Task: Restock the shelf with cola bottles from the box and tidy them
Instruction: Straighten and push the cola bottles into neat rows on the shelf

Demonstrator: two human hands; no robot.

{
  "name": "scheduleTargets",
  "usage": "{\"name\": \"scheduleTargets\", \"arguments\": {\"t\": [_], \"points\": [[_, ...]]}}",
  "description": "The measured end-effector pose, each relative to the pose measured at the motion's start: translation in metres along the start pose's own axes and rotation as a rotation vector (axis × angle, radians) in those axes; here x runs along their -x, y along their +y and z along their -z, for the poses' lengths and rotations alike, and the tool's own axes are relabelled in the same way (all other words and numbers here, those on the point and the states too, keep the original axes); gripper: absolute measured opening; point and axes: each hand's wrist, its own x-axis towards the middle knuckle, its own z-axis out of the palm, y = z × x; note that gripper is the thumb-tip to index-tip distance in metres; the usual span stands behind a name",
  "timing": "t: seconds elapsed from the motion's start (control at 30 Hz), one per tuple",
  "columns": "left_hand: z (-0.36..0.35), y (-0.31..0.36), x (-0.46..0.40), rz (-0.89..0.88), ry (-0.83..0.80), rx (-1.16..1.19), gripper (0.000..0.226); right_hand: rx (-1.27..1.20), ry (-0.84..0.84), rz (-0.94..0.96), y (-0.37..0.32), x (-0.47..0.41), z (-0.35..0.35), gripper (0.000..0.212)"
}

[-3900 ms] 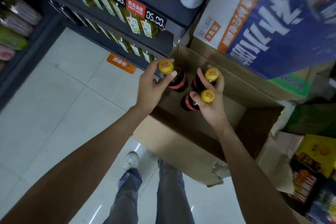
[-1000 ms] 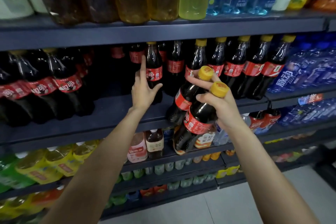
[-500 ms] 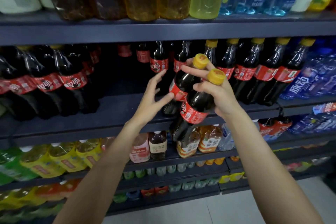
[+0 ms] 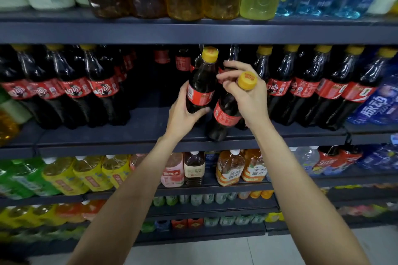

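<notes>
The left hand (image 4: 183,114) is gripping a cola bottle (image 4: 201,84) round its red label, holding it upright just above the shelf (image 4: 129,133). The right hand (image 4: 247,94) is clamping a second bottle (image 4: 226,114) by the neck (yellow cap (image 4: 247,80) poking out between the fingers), tilted, its base hanging at the shelf's front edge. Both bottles are touching, beside the right hand's row of colas (image 4: 312,90).

The left hand (image 4: 183,112) now grips one cola bottle (image 4: 201,84) by its label, taken from the right hand (image 4: 247,97), which keeps only the second bottle (image 4: 228,112) above the shelf (image 4: 129,135)
</notes>
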Motion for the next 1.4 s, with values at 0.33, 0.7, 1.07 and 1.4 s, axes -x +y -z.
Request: {"name": "scheduleTargets", "arguments": {"t": [0.33, 0.7, 1.07, 1.4], "points": [[-0.020, -0.008, -0.013, 0.061, 0.038, -0.016, 0.084, 0.149, 0.384, 0.040, 0.015, -0.022, -0.021, 0.053], [-0.026, -0.013, -0.021, 0.037, 0.144, -0.029, 0.088, 0.906, 0.304, 0.259, 0.031, -0.015, -0.024, 0.058], [-0.032, -0.021, -0.014, 0.053, 0.144, 0.071, 0.090, 0.971, 0.213, 0.256, 0.020, -0.023, -0.025, 0.043], [-0.036, -0.021, 0.006, 0.090, 0.168, 0.077, 0.102, 0.931, 0.088, 0.265, 0.033, 0.008, -0.010, 0.083]]}}
